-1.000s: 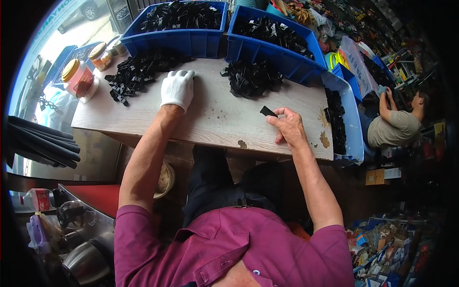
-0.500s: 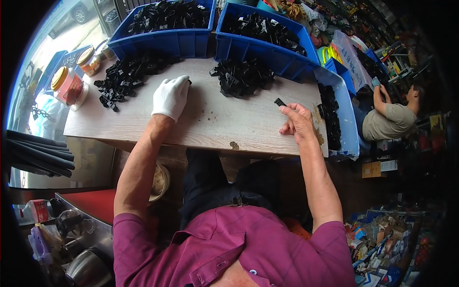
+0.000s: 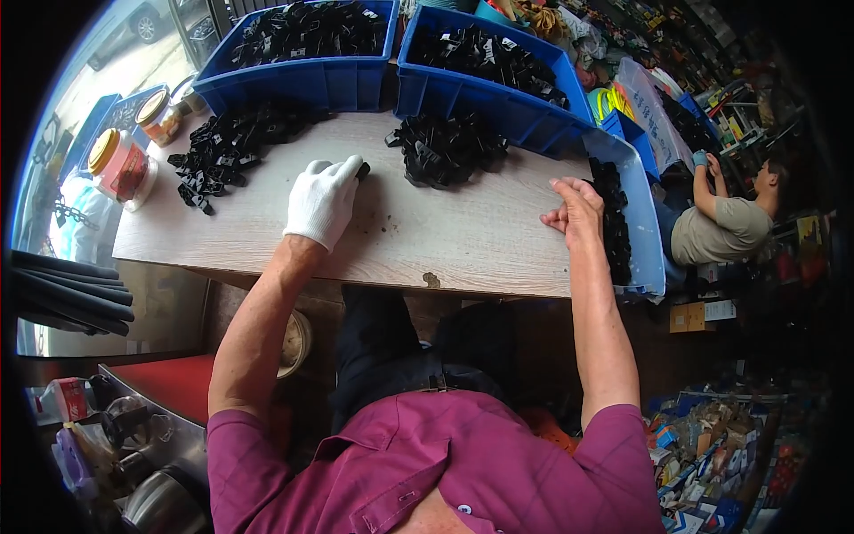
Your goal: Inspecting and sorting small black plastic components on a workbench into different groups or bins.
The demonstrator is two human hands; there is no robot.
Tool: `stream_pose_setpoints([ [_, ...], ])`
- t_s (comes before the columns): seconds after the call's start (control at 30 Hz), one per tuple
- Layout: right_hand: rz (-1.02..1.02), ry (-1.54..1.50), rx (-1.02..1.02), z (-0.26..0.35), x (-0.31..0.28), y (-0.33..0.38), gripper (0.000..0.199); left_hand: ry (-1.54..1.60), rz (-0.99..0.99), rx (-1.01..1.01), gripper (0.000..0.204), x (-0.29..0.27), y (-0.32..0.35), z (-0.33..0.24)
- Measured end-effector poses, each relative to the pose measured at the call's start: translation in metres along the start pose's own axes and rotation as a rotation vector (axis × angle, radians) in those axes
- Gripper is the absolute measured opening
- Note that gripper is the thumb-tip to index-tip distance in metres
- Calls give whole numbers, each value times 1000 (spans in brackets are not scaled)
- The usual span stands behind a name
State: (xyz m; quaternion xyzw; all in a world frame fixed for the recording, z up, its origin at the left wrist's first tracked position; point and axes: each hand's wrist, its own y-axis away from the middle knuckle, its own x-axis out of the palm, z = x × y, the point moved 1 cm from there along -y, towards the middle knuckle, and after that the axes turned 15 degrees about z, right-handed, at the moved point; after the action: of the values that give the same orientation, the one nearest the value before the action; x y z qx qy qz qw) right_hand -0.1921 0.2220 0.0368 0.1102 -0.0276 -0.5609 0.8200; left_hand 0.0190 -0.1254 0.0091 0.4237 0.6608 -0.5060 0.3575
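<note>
A: Head view: gloved left hand [image 3: 324, 201] lies flat and open on the surface [image 3: 463, 240], fingertips at one black plastic part [image 3: 362, 168]. Right hand [image 3: 574, 212] curled, empty-looking, beside the side bin [image 3: 648, 233].

B: Parts look light, rigid, slick. Pinch one across its edges.

Gloved left hand [image 3: 325, 200] rests palm-down; bare right hand [image 3: 574, 211] seems loosely curled.

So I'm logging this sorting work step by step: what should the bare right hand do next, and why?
Probably swing the right hand back to the middle pile of black parts. It looks empty, curled at the table's right edge beside the side bin, while the gloved left hand rests on the tabletop.
</note>
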Motion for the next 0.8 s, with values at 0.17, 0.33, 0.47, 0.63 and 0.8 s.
stream_pose_setpoints([
  [0.17,108,133,18,13,62,-13,52,70,62,24,25,1,-1,-6],
  [0.33,101,283,-24,13,91,-33,56,55,13,35,18,1,-2,-6],
  [0.47,59,314,-73,5,97,-41,47,66,-5,31,18,0,-3,-6],
  [0.63,114,97,2,7,86,-31,40,69,41,9,27,0,-1,-3],
  [0.8,153,-10,149,7,58,-8,51,70,48,9,26,1,-1,-4],
])
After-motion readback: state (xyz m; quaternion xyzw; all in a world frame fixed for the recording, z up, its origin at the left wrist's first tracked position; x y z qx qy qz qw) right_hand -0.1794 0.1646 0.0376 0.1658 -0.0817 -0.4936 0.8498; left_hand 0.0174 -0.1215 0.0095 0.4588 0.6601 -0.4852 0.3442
